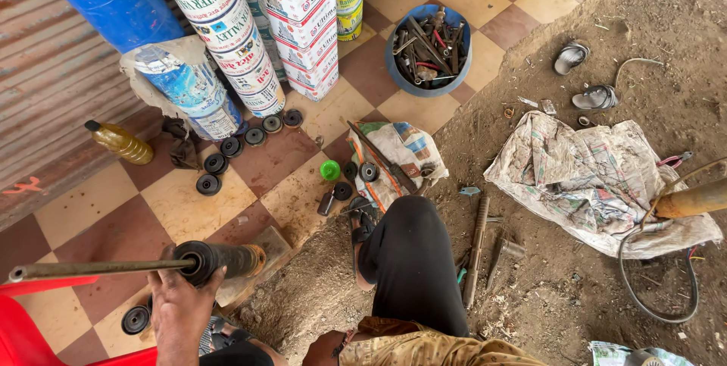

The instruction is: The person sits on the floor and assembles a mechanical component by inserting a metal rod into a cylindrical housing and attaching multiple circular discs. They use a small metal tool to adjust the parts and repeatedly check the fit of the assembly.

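Observation:
My left hand (pixel 180 304) grips the dark body of a shock absorber (pixel 219 260) at the lower left. Its long steel rod (pixel 91 268) sticks out to the left, level over the checked tile floor, above a red plastic chair (pixel 23 328). The absorber's far end rests by a small wooden block (pixel 265 248). Part of my right hand or wrist (pixel 326 348) shows at the bottom edge beside a patterned cloth; its fingers are hidden. My leg in black trousers (pixel 413 260) stretches forward, with a sandalled foot (pixel 363 222) at the edge of the tiles.
Several black rubber bushes (pixel 227 150) lie on the tiles near stacked tins and drums (pixel 227 32). A blue tub of tools (pixel 428 48) stands behind. A sack (pixel 598 176), a hose (pixel 651 298), metal rods (pixel 477 252), an oil bottle (pixel 121 142) and an orange tube (pixel 693 199) lie about.

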